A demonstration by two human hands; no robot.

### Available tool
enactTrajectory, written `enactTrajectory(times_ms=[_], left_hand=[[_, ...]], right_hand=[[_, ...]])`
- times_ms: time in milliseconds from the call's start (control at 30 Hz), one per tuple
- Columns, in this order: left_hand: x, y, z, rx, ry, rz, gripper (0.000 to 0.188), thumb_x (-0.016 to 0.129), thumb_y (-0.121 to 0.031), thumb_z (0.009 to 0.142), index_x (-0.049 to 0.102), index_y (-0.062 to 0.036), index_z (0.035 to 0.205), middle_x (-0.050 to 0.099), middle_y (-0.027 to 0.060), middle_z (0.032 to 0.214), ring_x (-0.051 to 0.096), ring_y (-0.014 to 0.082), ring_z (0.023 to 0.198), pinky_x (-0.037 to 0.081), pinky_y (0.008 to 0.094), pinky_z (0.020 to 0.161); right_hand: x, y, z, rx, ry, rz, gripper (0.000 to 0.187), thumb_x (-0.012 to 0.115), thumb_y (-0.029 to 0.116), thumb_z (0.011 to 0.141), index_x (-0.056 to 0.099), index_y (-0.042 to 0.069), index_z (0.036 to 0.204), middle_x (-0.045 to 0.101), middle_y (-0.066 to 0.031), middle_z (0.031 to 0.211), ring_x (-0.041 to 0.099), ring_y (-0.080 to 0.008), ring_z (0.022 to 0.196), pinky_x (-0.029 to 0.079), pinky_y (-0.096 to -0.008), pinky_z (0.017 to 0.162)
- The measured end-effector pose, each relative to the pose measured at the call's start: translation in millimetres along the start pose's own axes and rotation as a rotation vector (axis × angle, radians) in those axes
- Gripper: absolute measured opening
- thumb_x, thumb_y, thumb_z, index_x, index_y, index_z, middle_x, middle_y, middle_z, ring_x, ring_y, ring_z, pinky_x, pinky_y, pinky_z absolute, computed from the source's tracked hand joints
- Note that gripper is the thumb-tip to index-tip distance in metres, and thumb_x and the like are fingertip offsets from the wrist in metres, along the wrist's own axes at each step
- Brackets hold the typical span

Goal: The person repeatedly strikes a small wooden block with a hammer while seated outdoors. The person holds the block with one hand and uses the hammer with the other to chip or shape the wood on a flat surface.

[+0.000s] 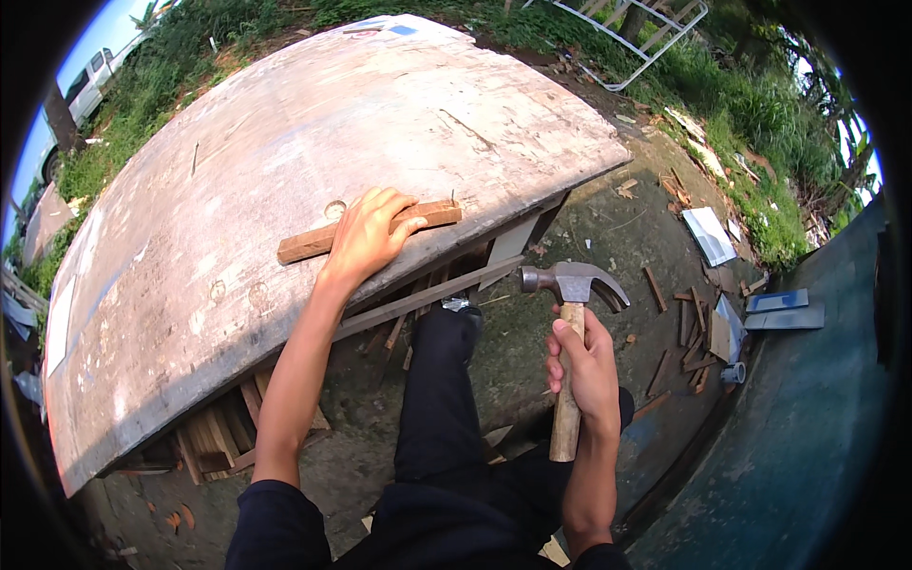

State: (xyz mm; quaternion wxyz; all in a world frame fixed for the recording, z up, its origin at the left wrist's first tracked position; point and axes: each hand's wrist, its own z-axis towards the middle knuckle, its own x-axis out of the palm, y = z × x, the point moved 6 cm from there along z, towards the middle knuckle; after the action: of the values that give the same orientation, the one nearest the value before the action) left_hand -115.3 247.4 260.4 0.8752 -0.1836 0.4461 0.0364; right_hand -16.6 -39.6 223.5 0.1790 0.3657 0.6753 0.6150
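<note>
A short brown wooden block [309,248] lies on the worn tabletop [313,123], close to its near edge. My left hand [372,228] is closed over the block's middle and holds it against the surface. At the block's right end stands what looks like a thin nail [453,196], upright. My right hand [587,366] grips the wooden handle of a claw hammer [567,399] off the table's near right side. The hammer is upright, with its steel head raised above my fist, the striking face to the left and the claw to the right. It is apart from the block.
Under the table are stacked boards [217,439] and a crossbar [432,296]. Wood scraps [698,328] litter the ground to the right, near a blue-green wall [788,446]. A white metal frame [655,47] stands beyond the table. My leg [437,399] reaches beneath the table edge.
</note>
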Motion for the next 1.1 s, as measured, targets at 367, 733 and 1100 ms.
enactTrajectory(times_ms=[367,733,1100], left_hand=[[8,7,-1,-0.163,0.098,-0.018,0.047,0.071,-0.046,0.083,0.068,-0.0068,0.109,0.061,0.0089,0.105,0.056,0.0276,0.107,0.042,0.0432,0.093],[7,15,4,-0.277,0.155,-0.109,0.045,0.078,-0.047,0.074,0.069,-0.0072,0.095,0.059,0.0086,0.094,0.056,0.0279,0.102,0.045,0.0429,0.089],[6,15,4,-0.219,0.109,-0.081,0.045,0.079,-0.046,0.073,0.067,-0.0062,0.092,0.058,0.0082,0.091,0.057,0.0283,0.098,0.045,0.0426,0.084]], right_hand=[[33,42,44,-0.122,0.088,-0.245,0.032,0.059,0.022,0.098,0.054,-0.002,0.118,0.050,-0.0001,0.069,0.047,-0.0065,0.047,0.040,-0.0230,0.037],[83,31,125,0.021,0.180,-0.133,0.019,0.054,0.021,0.100,0.048,0.004,0.094,0.048,-0.0006,0.071,0.046,-0.0071,0.049,0.041,-0.0246,0.040],[74,34,126,0.055,0.249,-0.203,0.015,0.054,0.017,0.099,0.047,0.003,0.099,0.048,-0.0008,0.072,0.045,-0.0064,0.048,0.040,-0.0242,0.039]])
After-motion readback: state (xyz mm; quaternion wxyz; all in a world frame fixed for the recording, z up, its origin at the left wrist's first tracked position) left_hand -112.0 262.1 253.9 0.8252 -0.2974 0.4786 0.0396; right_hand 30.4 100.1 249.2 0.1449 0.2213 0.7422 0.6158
